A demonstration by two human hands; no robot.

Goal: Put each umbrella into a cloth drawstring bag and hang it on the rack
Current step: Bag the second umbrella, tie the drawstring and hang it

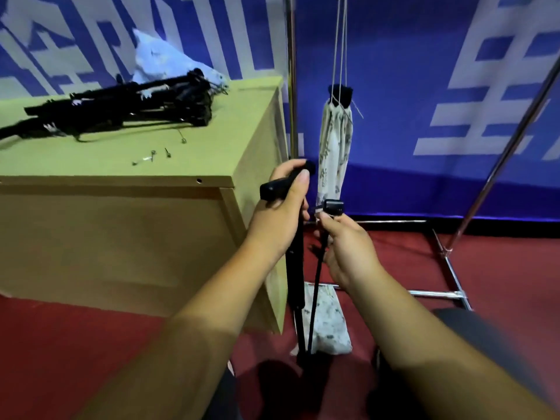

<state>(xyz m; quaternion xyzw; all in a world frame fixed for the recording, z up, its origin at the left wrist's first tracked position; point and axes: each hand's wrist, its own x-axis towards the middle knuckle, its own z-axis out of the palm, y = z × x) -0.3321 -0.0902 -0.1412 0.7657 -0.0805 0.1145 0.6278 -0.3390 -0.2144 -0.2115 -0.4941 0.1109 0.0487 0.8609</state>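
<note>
Black umbrella (295, 268) upright just right of the wooden table (121, 165), left hand (280, 207) wrapped round its handle, right hand (348, 247) pinching the strap. Looks light, stiff, floppy canopy; best grabbed by handle.

Bare forearms — no sleeves, dark trousers.

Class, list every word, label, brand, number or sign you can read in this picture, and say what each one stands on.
Blue backdrop: large white characters, cropped and blurred; none can be read with certainty.
Hanging cloth bag: faint grey print, too blurred to tell whether it is writing.
Cloth bag on the floor: speckled print, unreadable.
Umbrellas on the table: small white tags, too small to read.
No numbers or brand names are legible.
</note>
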